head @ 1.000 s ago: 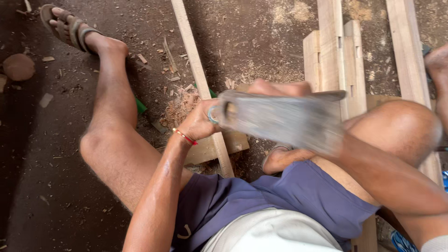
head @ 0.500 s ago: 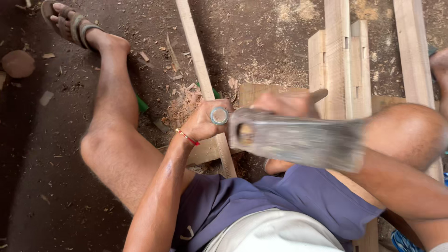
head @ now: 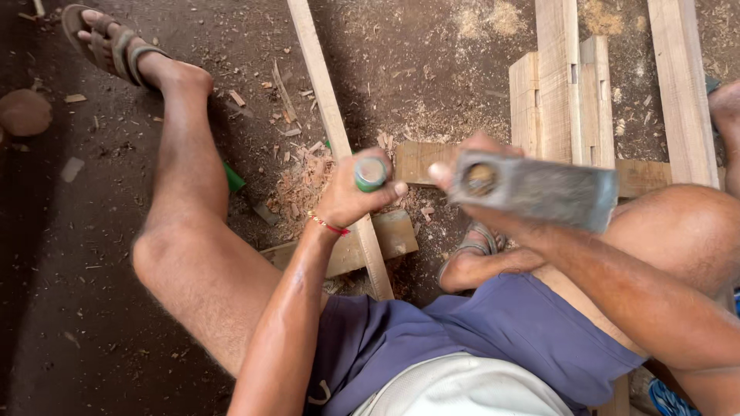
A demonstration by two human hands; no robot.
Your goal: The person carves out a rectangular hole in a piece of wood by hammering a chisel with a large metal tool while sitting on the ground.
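My left hand (head: 356,199) is wrapped around a green-handled chisel (head: 370,174), which stands upright with its round top showing; the blade is hidden below my fist. It stands over a thin wooden strip (head: 327,108) and a short board (head: 397,235). Just right of the chisel top, my right hand (head: 456,163) grips a grey rectangular block (head: 543,191) with a round hole near its end. The two are apart.
I sit on a dirt floor strewn with wood chips (head: 301,189). My left leg stretches up-left to a sandalled foot (head: 104,42). Stacked planks (head: 559,85) and a long plank (head: 682,85) lie at the right. A round brown lump (head: 23,112) sits far left.
The grey block was at the chisel's top half a second ago and has since drawn back to the right. My left hand and the chisel have stayed in place.
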